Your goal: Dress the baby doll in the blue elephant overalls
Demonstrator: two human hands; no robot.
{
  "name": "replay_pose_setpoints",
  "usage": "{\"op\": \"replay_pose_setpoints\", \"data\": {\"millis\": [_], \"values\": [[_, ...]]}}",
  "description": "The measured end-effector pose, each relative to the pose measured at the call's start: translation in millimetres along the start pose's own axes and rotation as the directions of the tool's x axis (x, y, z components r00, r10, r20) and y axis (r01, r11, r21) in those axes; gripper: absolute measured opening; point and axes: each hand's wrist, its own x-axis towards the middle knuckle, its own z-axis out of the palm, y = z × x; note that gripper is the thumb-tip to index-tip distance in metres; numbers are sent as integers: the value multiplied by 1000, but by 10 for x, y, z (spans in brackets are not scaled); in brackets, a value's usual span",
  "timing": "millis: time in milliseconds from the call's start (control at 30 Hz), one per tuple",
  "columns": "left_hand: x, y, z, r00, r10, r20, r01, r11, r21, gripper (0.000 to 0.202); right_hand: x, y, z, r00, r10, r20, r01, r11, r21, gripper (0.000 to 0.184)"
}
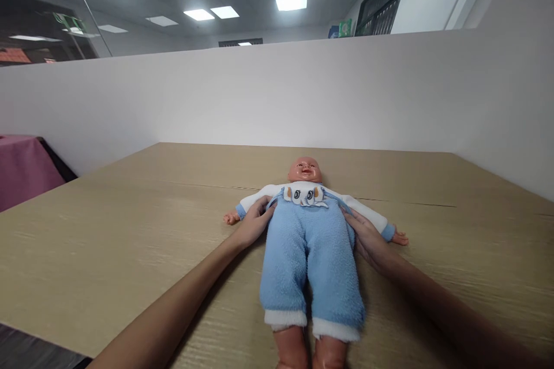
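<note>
A baby doll (305,170) lies on its back on the table, head away from me and arms spread out. It wears a white long-sleeved top and fuzzy light-blue overalls (285,259) with white leg cuffs and an animal-face bib (304,195). At the overalls' left edge, near the waist, my left hand (256,222) grips the fabric with thumb and fingers. My right hand (367,236) holds the opposite edge, its fingertips partly tucked behind the cloth. The doll's bare lower legs (291,347) stick out of the cuffs, and its feet are cut off by the frame's bottom.
The wooden table (130,242) has a thin seam running across it behind the doll. A white partition (303,98) rises along its far side and continues on the right. Pink fabric (28,167) shows beyond the table's left edge.
</note>
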Motion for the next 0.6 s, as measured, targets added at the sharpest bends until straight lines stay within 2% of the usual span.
{"op": "replay_pose_setpoints", "data": {"millis": [133,367,467,600], "values": [[-30,32,6,1000,27,2,-27,989,148,31,22,13,-8,1000,-21,9,21,1000,-5,39],[-60,12,23,998,-31,-52,42,971,233,29,14,-12,-1,999,28,19,-29,999,23,36],[-36,-64,7,997,-58,-58,68,978,197,36,7,-11,8,1000,10,14,-10,1000,15,33],[12,-185,-7,998,-45,-51,47,998,51,45,-1,-8,29,1000,-20,8,20,1000,0,30]]}}
